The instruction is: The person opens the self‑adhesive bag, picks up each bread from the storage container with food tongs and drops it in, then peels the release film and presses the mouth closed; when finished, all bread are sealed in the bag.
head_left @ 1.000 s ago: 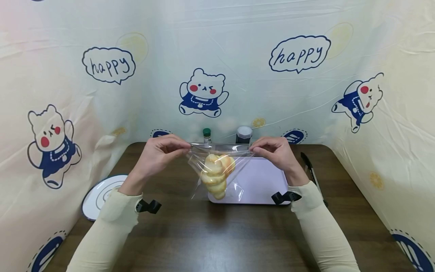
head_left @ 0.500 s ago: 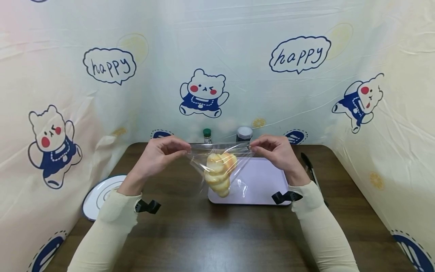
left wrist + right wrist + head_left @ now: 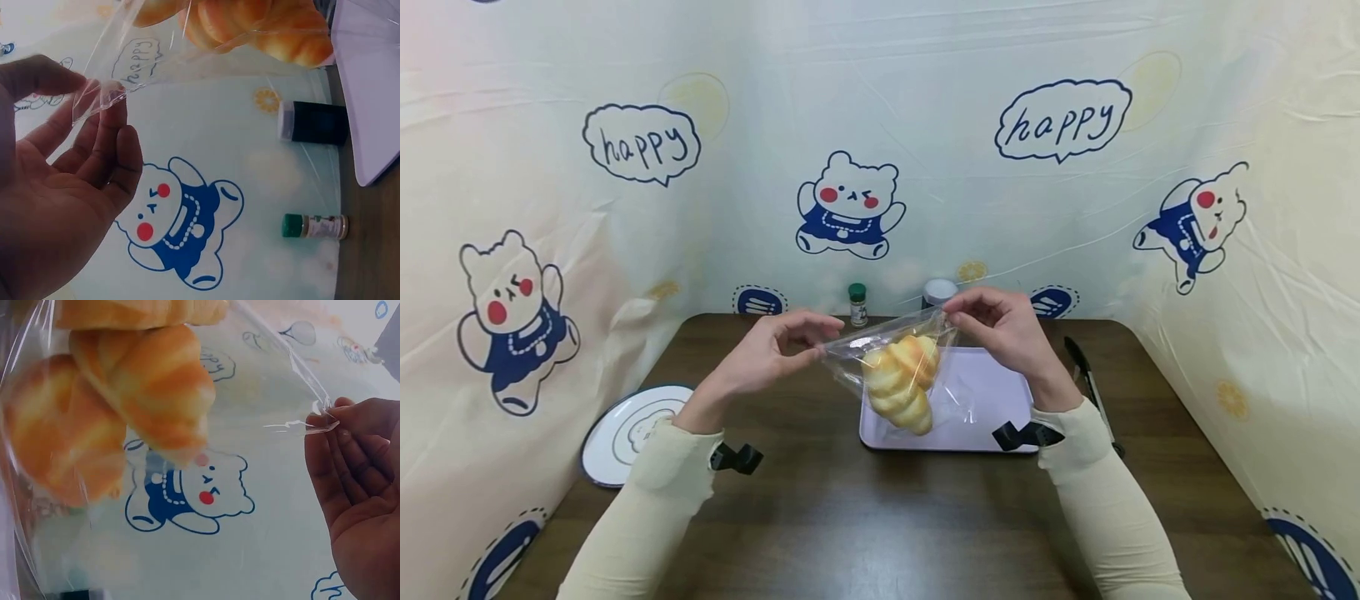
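A clear plastic bag (image 3: 850, 354) hangs between my two hands, its top edge slanting up from left to right. Golden, twisted bread rolls (image 3: 898, 383) lie inside it, seen larger through the film in the right wrist view. My left hand (image 3: 767, 350) holds the bag's left corner at the thumb and fingertips, the other fingers bent loosely. At the higher right corner, my right hand (image 3: 1000, 325) pinches the film between thumb and index finger, as the right wrist view shows. Below and behind the bag is a pale lilac tray (image 3: 992, 400), partly covered by it in the head view.
A white plate (image 3: 606, 446) with a dark rim lies at the left table edge. Black-handled tongs or a similar tool (image 3: 1090, 383) lie at the right. Behind stand a green-capped shaker (image 3: 857, 307) and a white-lidded dark jar (image 3: 938, 292). A printed curtain (image 3: 880, 125) surrounds the table.
The left hand has dropped a little and moved right, its fingers spreading more. The right hand has risen slightly. The bag now tilts, and the bread has shifted right over the tray.
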`<move>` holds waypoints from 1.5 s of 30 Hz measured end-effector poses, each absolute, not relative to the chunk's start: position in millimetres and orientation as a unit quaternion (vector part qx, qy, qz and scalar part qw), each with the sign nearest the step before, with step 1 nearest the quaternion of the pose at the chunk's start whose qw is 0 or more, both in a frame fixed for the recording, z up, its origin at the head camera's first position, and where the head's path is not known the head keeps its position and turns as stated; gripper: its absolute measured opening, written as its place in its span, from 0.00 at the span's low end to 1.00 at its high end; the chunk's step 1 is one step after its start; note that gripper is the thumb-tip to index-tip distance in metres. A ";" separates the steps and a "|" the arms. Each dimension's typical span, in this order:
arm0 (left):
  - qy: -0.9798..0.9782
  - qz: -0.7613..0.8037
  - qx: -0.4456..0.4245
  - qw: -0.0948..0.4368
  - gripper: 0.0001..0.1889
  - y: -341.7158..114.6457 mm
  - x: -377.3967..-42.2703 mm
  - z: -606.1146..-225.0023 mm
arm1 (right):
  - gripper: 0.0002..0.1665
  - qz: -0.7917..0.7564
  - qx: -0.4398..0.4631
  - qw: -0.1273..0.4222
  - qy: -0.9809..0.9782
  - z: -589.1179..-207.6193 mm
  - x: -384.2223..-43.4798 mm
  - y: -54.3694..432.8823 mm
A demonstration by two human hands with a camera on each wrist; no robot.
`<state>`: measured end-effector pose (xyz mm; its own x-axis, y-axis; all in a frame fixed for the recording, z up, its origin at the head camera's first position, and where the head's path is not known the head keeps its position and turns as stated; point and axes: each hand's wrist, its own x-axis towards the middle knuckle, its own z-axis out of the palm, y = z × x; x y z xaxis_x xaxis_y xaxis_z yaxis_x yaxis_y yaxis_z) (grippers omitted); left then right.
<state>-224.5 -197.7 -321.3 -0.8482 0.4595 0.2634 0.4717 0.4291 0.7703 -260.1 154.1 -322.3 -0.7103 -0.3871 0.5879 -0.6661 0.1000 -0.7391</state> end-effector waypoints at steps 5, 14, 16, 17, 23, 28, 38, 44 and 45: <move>-0.873 -0.415 -0.255 -0.026 0.20 -188.4 -224.8 -321.9 | 0.09 0.560 0.356 0.110 -0.740 -315.1 -252.6 149.5; -0.893 -0.370 -0.255 -0.017 0.18 -167.7 -226.2 -319.8 | 0.08 0.532 0.363 0.112 -0.757 -306.7 -242.3 145.9; -0.893 -0.369 -0.258 -0.005 0.16 -160.8 -227.0 -317.9 | 0.08 0.531 0.367 0.110 -0.756 -305.2 -240.1 145.2; -0.892 -0.371 -0.260 0.000 0.16 -156.6 -227.4 -316.8 | 0.08 0.528 0.370 0.109 -0.756 -305.0 -239.6 144.6; -0.874 -0.386 -0.296 0.022 0.19 -128.4 -229.3 -311.5 | 0.09 0.501 0.395 0.102 -0.763 -308.4 -239.1 138.8; -0.870 -0.391 -0.299 0.027 0.12 -113.4 -231.2 -314.7 | 0.08 0.488 0.402 0.100 -0.768 -309.7 -237.3 135.2; -0.882 -0.370 -0.288 0.045 0.06 -122.5 -229.6 -319.5 | 0.09 0.471 0.400 0.112 -0.778 -307.6 -237.7 137.1; -0.884 -0.365 -0.289 0.046 0.07 -133.8 -228.8 -319.1 | 0.09 0.478 0.396 0.121 -0.775 -305.9 -237.6 140.9; -0.885 -0.365 -0.287 0.044 0.07 -135.5 -228.8 -319.2 | 0.09 0.481 0.393 0.121 -0.774 -305.1 -237.2 142.0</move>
<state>-228.8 -135.5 -319.2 -0.8319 0.4752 0.2867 0.5392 0.5699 0.6201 -237.2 142.0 -305.1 -0.6617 -0.4922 0.5657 -0.7251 0.2278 -0.6499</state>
